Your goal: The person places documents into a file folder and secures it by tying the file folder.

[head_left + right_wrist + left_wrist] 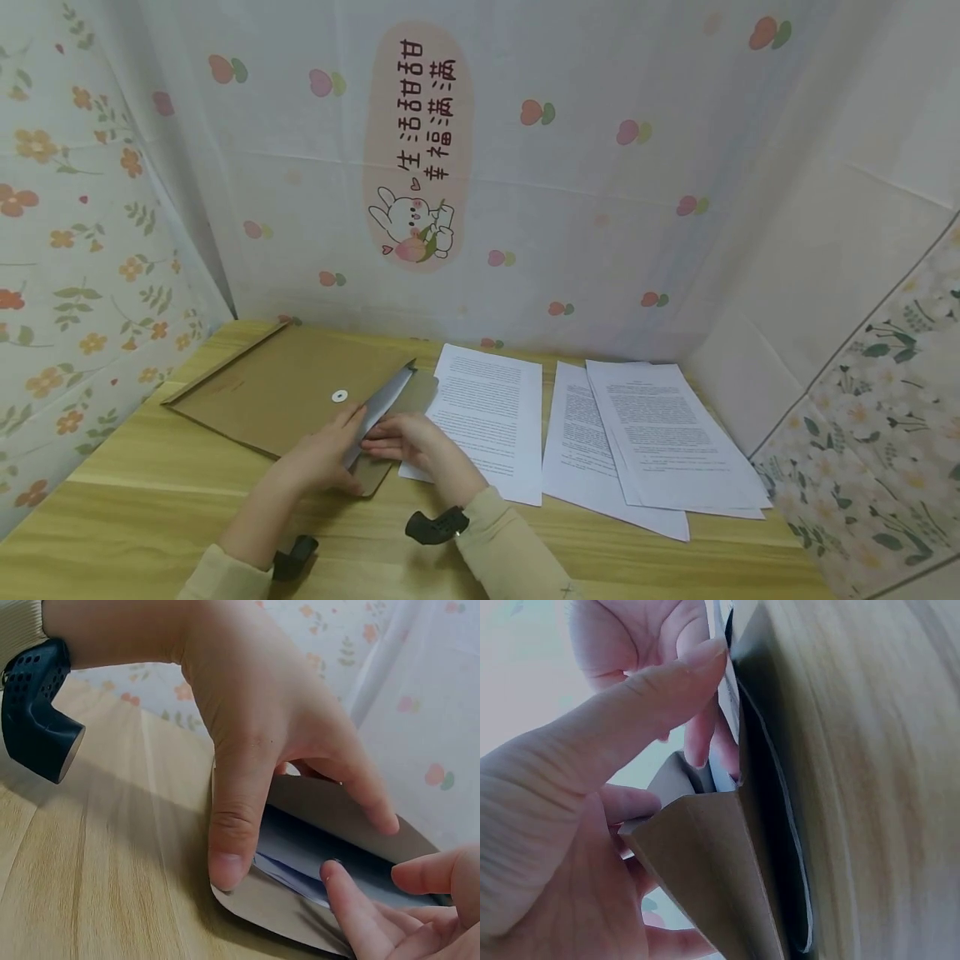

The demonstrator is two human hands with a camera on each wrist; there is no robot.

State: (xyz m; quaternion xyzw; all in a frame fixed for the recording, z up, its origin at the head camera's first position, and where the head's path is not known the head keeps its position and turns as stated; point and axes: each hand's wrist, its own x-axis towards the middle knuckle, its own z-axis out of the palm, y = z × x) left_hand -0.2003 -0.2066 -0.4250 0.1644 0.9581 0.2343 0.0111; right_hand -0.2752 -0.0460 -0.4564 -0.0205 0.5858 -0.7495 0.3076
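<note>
A brown paper document envelope (277, 387) lies on the table at the left, its mouth parted and its flap (374, 477) folded out to the right. White papers (384, 402) show inside the mouth. My left hand (321, 457) holds the mouth at its near end. In the right wrist view, the left thumb (234, 851) presses the flap corner while the other fingers spread over the raised upper panel. My right hand (416, 440) is at the opening, fingers loosely extended beside the papers, gripping nothing visible. Some fingertips are partly hidden inside the mouth.
A printed sheet (491, 417) lies right of the envelope, partly under its flap. Farther right, several printed sheets (660, 433) overlap in a loose fan. A patterned cloth (585, 192) hangs behind the wooden table (150, 517).
</note>
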